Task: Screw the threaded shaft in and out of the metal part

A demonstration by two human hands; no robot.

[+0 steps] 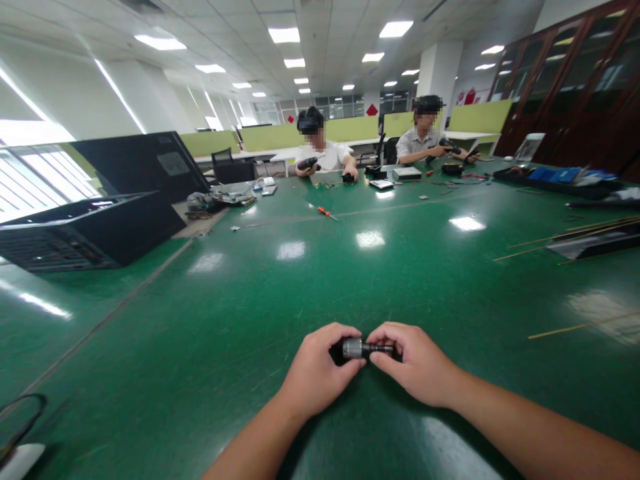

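Note:
A small metal cylinder with a thin, ridged dark shaft lies sideways between my hands, just over the near part of the green table. Its exact kind I cannot make out. My left hand is closed round the thick silver end, thumb below and fingers above. On the shaft's far right end, my right hand pinches with thumb and fingertips. Parts of both ends are hidden by my fingers.
An orange screwdriver lies mid-table. At left stands an opened black computer case. Thin brass-coloured rods and a black tray are at right. Across the table, two people handle power drills.

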